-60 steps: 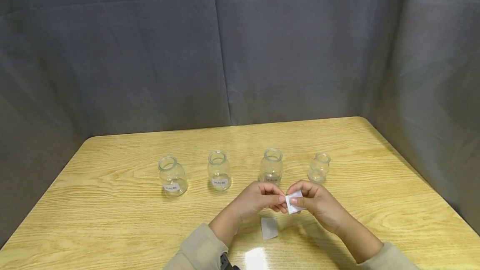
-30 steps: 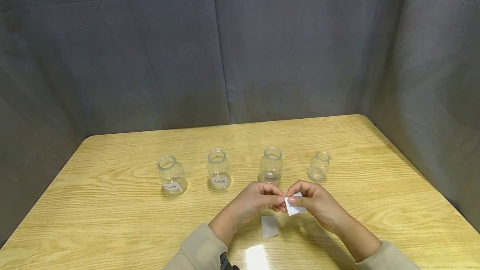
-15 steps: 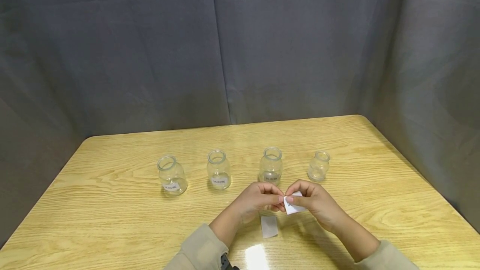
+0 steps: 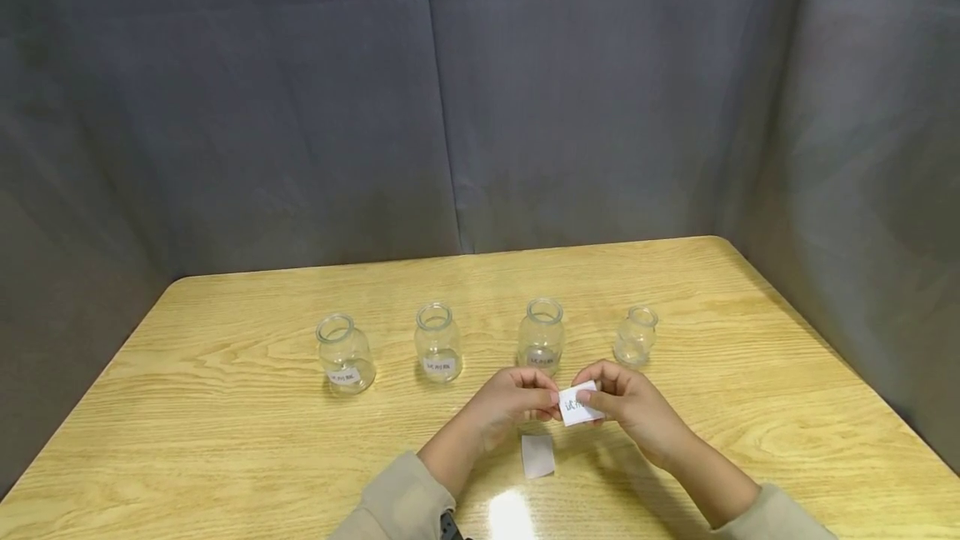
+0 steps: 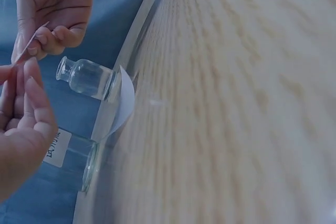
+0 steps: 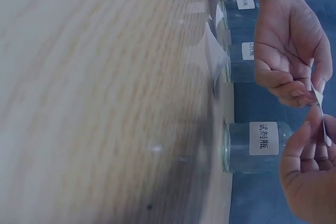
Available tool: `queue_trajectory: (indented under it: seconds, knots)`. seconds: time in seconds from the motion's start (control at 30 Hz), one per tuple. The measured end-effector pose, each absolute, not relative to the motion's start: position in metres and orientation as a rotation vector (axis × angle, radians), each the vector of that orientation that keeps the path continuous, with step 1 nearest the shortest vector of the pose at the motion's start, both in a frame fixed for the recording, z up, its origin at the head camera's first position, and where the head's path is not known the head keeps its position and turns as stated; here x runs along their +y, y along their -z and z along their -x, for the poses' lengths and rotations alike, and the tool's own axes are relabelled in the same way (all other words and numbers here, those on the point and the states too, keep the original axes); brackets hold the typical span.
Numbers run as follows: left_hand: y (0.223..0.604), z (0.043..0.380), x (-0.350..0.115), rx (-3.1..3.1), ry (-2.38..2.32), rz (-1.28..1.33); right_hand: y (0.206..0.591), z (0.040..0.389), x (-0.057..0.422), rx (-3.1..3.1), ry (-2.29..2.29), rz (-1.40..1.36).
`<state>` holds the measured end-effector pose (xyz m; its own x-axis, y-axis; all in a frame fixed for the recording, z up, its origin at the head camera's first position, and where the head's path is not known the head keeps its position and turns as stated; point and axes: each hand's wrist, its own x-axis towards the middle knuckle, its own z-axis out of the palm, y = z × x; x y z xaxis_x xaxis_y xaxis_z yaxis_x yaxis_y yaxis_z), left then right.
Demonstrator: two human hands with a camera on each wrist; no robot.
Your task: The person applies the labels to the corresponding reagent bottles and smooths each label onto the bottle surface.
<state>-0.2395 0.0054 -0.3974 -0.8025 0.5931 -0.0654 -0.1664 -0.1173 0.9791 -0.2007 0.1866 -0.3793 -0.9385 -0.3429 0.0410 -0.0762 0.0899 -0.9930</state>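
Observation:
My left hand (image 4: 510,407) and right hand (image 4: 637,415) meet in front of the jars, with a small white label (image 4: 576,408) between their fingertips. The left thumb and fingers pinch the label's left edge. On the other side, my right thumb lies over the printed characters with the fingers behind. Edge-on in the right wrist view, the label (image 6: 321,113) looks slightly bent. Right behind the hands stands a glass jar (image 4: 542,338) with a label on its side. The small glass bottle (image 4: 635,340) to its right shows no label.
Two more labelled glass jars, one at far left (image 4: 347,365) and one left of centre (image 4: 438,340), stand in the row on the wooden table (image 4: 225,440). A piece of white paper (image 4: 537,457) lies below the hands. Grey cloth (image 4: 300,107) hangs behind the table.
The label has turned and shifted slightly left between the fingers, so more of its printed characters show. Both hands keep nearly the same place; jars and loose paper have not moved.

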Motion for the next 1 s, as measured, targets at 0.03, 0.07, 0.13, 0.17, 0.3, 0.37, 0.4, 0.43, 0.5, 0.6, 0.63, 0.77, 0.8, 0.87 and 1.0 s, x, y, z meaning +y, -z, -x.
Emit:
queue_trajectory:
  seconds: [0.03,0.07,0.13,0.17,0.3,0.37,0.4,0.43,0.5,0.6,0.63,0.77,0.8,0.87,1.0]
  knots:
    - [0.3976,0.2397,0.0054,1.650,-1.961,-0.477,0.3794,0.2010,0.1864,2.163,1.945,0.422]
    - [0.3979,0.2401,0.0055,1.643,-1.958,-0.479,0.3794,0.2012,0.1863,2.168,1.944,0.420]
    - [0.3977,0.2404,0.0056,1.638,-1.954,-0.484,0.3794,0.2010,0.1864,2.174,1.938,0.412]
    - [0.3973,0.2404,0.0055,1.638,-1.949,-0.488,0.3795,0.2009,0.1864,2.177,1.935,0.404]
    - [0.3962,0.2402,0.0059,1.643,-1.955,-0.490,0.3798,0.2002,0.1869,2.196,1.926,0.356]
    - [0.3954,0.2401,0.0061,1.663,-1.956,-0.490,0.3796,0.2001,0.1877,2.212,1.921,0.332]
    - [0.3952,0.2402,0.0063,1.675,-1.961,-0.483,0.3794,0.2001,0.1880,2.224,1.919,0.317]
    - [0.3950,0.2403,0.0064,1.686,-1.966,-0.475,0.3791,0.2000,0.1884,2.237,1.916,0.302]
    - [0.3946,0.2404,0.0062,1.717,-1.968,-0.461,0.3783,0.1996,0.1892,2.263,1.908,0.277]
    - [0.3936,0.2409,0.0055,1.742,-1.979,-0.441,0.3770,0.1992,0.1903,2.310,1.906,0.224]
    - [0.3932,0.2407,0.0054,1.747,-1.978,-0.435,0.3770,0.1985,0.1911,2.320,1.909,0.207]
    - [0.3910,0.2416,0.0048,1.770,-1.966,-0.401,0.3777,0.1981,0.1937,2.323,1.913,0.226]
    - [0.3906,0.2419,0.0048,1.775,-1.963,-0.398,0.3779,0.1984,0.1936,2.306,1.918,0.250]
    - [0.3905,0.2421,0.0049,1.780,-1.954,-0.396,0.3788,0.1989,0.1924,2.257,1.917,0.329]
    - [0.3913,0.2406,0.0067,1.736,-1.953,-0.417,0.3810,0.1989,0.1870,2.189,1.904,0.390]
